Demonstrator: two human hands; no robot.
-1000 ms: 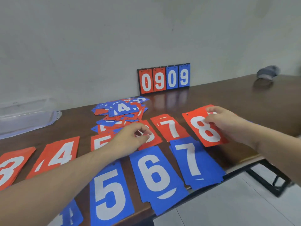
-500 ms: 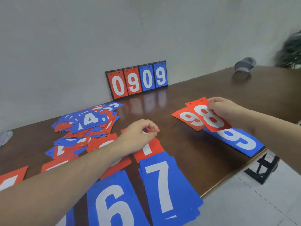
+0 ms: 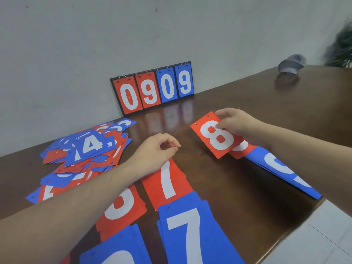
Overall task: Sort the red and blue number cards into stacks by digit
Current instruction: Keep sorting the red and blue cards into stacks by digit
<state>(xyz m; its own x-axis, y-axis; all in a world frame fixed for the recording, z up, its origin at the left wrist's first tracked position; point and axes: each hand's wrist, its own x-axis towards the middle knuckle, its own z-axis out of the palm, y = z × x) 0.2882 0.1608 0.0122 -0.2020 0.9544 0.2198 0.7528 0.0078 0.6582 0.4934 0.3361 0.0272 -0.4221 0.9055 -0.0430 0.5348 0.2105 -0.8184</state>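
Red 8 card point(image 3: 217, 137) pinched in right hand point(image 3: 238, 122) fingers, left hand point(image 3: 156, 149) fingers loosely curled, holding nothing

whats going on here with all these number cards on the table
A person is sorting red and blue number cards by digit on a brown table. The right hand grips a red 8 card, held over a red card and the blue 9 stack. The left hand, loosely curled and holding nothing, hovers over the red 7 stack. An unsorted pile lies to the left, and a flip scoreboard leans against the wall.
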